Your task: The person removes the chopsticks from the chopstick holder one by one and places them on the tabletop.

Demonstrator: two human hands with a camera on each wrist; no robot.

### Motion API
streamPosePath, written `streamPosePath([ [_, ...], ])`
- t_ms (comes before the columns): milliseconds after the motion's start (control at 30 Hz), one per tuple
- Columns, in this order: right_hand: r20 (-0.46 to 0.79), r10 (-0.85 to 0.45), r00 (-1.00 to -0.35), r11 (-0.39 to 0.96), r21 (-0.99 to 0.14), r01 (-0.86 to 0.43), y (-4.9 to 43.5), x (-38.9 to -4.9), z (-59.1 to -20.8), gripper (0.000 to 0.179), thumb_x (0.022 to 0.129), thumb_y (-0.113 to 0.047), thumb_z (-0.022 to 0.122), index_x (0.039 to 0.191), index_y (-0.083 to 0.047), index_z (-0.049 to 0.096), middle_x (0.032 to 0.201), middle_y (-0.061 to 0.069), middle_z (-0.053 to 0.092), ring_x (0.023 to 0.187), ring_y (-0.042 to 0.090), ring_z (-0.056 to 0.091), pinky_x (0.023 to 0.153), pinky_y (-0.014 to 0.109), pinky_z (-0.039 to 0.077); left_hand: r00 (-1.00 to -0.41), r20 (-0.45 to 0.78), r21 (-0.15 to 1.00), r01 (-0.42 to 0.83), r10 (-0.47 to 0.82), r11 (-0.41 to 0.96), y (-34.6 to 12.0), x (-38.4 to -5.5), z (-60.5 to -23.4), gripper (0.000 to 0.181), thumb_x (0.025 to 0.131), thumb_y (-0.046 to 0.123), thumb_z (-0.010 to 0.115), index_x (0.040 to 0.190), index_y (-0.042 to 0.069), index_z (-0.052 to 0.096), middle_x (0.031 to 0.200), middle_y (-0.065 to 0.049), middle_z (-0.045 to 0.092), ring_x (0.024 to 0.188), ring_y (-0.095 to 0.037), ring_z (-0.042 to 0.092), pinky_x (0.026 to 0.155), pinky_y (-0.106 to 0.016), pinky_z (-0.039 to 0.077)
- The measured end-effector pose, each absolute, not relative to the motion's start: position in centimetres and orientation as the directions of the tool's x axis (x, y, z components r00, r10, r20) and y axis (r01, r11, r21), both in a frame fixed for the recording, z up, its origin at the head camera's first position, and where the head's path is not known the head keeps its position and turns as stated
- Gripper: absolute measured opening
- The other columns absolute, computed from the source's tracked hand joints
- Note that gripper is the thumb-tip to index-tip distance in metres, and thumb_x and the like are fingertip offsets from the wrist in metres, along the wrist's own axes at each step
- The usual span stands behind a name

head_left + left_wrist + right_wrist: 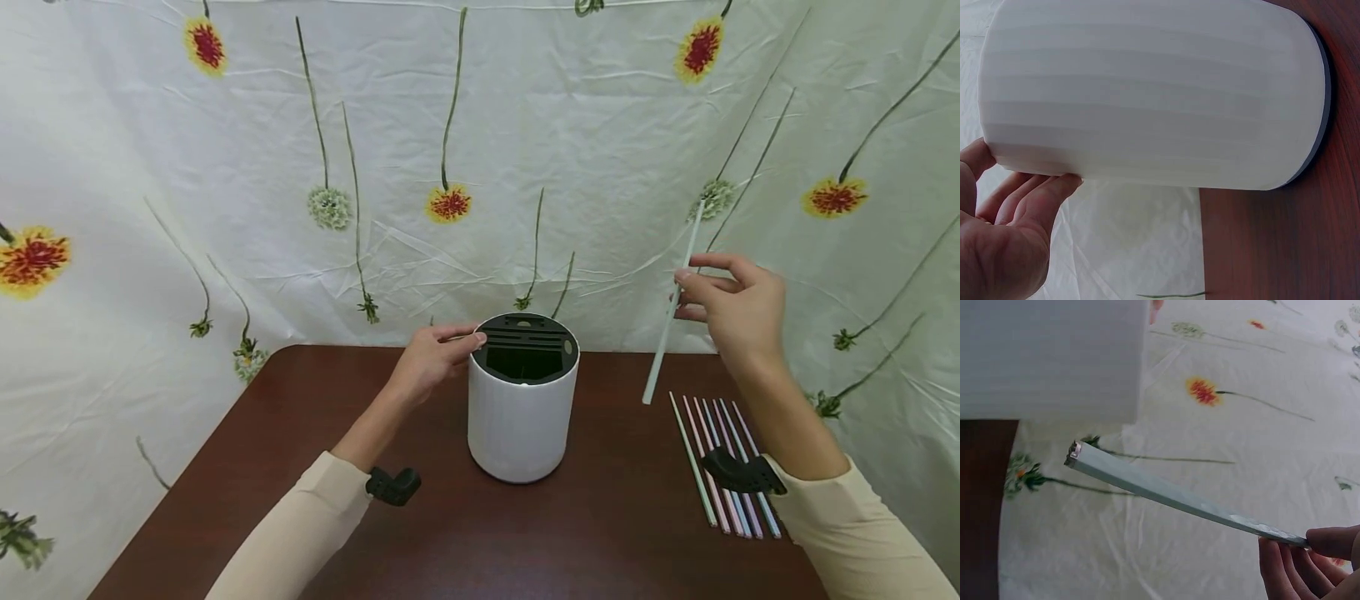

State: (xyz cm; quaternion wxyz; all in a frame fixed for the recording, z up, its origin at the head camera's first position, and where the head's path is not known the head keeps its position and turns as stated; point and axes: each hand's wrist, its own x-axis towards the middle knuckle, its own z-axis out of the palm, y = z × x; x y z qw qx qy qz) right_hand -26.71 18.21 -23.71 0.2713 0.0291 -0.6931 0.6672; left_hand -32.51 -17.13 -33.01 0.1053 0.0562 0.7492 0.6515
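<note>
A white cylindrical utensil holder (521, 429) with a black slotted top (525, 350) stands upright on the table. My left hand (431, 367) grips its left upper edge, thumb over the rim and fingers against the outer wall; in the left wrist view the fingertips (1071, 182) touch the white side. To the right of the holder and higher, my right hand (738, 312) pinches a pale green chopstick (667, 333) between thumb and fingers. The chopstick hangs tilted in the air, its lower end leaning toward the holder. In the right wrist view, its square end (1074, 453) looks silvery.
Several pastel chopsticks (712, 479) lie side by side on the dark brown table (592, 533), partly under my right forearm. A white cloth with printed flowers (405, 125) hangs behind the table's far edge. A black wrist mount (393, 486) is on each sleeve.
</note>
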Motion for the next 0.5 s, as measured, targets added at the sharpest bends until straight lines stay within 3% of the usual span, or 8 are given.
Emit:
streamPosePath([
  [100,0.401,0.308,-0.863,0.228,-0.912,-0.342,19.9,-27.0,-26.2,0.012,0.093,-0.005,0.074,0.104,-0.008,0.071,0.076,-0.014,0.075,0.064,0.005,0.073,0.055,0.024,0.060,-0.972,-0.085,0.989,-0.057,0.219,0.134,-17.2,-32.6,-33.0,0.043,0.095,0.033,0.074,0.135,0.017,0.068,0.140,-0.010,0.063,0.128,-0.028,0.062,0.108,-0.049,0.049],
  [267,0.364,0.297,-0.883,0.405,-0.885,-0.229,22.0,-27.2,-30.4,0.025,0.096,-0.009,0.070,0.116,0.006,0.068,0.072,-0.025,0.070,0.061,0.001,0.070,0.054,0.023,0.059,-0.971,-0.081,0.992,-0.056,0.225,0.115,-17.2,-32.6,-33.1,0.045,0.095,0.032,0.074,0.136,0.015,0.067,0.139,-0.011,0.064,0.129,-0.027,0.062,0.107,-0.047,0.050],
  [400,0.331,0.277,-0.902,0.530,-0.835,-0.144,23.1,-27.2,-33.6,0.032,0.099,-0.011,0.066,0.124,0.009,0.066,0.085,0.008,0.079,0.055,0.005,0.069,0.052,0.028,0.059,-0.972,-0.080,0.991,-0.054,0.221,0.124,-17.1,-32.6,-33.1,0.044,0.094,0.033,0.075,0.135,0.016,0.068,0.139,-0.010,0.064,0.128,-0.028,0.062,0.107,-0.047,0.050],
  [500,0.316,0.256,-0.914,0.615,-0.783,-0.099,23.5,-27.2,-35.7,0.031,0.099,-0.010,0.065,0.124,0.008,0.067,0.100,0.030,0.074,0.054,0.014,0.070,0.050,0.028,0.058,-0.972,-0.083,0.990,-0.056,0.219,0.127,-17.1,-32.7,-33.2,0.043,0.094,0.033,0.075,0.134,0.017,0.069,0.139,-0.009,0.064,0.127,-0.028,0.062,0.107,-0.047,0.050],
])
